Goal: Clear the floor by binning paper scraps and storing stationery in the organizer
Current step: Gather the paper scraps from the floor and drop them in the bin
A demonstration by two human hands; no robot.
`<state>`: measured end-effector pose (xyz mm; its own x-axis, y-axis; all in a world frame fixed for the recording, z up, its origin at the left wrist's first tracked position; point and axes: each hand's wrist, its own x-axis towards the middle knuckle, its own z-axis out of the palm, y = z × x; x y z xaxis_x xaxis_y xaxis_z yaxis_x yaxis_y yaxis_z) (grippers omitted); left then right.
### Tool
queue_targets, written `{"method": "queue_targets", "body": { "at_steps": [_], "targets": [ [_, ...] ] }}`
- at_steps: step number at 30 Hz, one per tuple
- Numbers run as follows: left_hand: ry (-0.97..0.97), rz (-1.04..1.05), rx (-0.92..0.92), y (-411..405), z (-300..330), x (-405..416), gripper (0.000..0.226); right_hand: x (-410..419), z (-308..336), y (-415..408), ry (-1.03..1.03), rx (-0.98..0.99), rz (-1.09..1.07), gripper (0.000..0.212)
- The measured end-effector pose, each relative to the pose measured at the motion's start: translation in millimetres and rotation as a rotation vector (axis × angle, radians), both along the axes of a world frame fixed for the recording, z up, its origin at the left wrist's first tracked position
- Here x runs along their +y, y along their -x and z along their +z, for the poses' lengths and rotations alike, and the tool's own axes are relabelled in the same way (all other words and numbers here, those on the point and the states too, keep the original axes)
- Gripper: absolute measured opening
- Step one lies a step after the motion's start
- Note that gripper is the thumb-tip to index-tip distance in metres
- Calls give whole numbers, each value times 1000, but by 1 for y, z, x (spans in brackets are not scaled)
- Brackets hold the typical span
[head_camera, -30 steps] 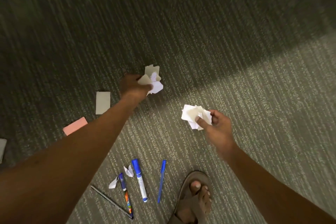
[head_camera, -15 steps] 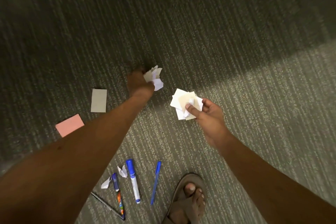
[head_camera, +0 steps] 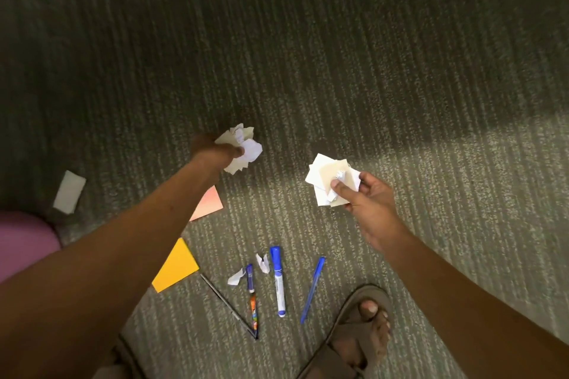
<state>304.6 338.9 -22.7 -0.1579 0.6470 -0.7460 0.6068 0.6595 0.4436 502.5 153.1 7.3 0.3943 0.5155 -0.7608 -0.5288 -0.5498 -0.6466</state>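
Crumpled scraps [head_camera: 241, 148] are held bunched in the left hand [head_camera: 215, 151], left of centre above the carpet [head_camera: 369, 71]. Flat paper pieces [head_camera: 326, 177] are pinched under the thumb of the right hand [head_camera: 366, 200], fingers curled beneath. Paper is judged light, soft and crushable (loose edges may slip); best gripped as a closed wad. Pens [head_camera: 278, 281] lie near.

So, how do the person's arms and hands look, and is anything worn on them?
Both forearms are bare up to the frame edge: no sleeve, watch, bracelet or glove shows. The left hand and the right hand carry no visible ring. The only clothing seen is lower down: a brown strapped sandal on one foot.
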Motion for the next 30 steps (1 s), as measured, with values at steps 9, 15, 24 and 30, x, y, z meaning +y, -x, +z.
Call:
{"method": "queue_targets", "body": {
  "at_steps": [9, 15, 24, 30],
  "targets": [
    [-131, -319, 267, -17, -14, -14, 46, 7, -8, 34, 29, 26, -4, 22],
    [-107, -166, 20, 0, -12, -21, 47, 1, -5, 42, 75, 24, -11, 22],
    [-110, 81, -74, 92, 18, -40, 31, 1, 8, 98, 102, -19, 195, 26],
    [-112, 273, -1, 176, 46, -42, 48, 4, 23, 151, 132, -31, 298, 26]
  ]
}}
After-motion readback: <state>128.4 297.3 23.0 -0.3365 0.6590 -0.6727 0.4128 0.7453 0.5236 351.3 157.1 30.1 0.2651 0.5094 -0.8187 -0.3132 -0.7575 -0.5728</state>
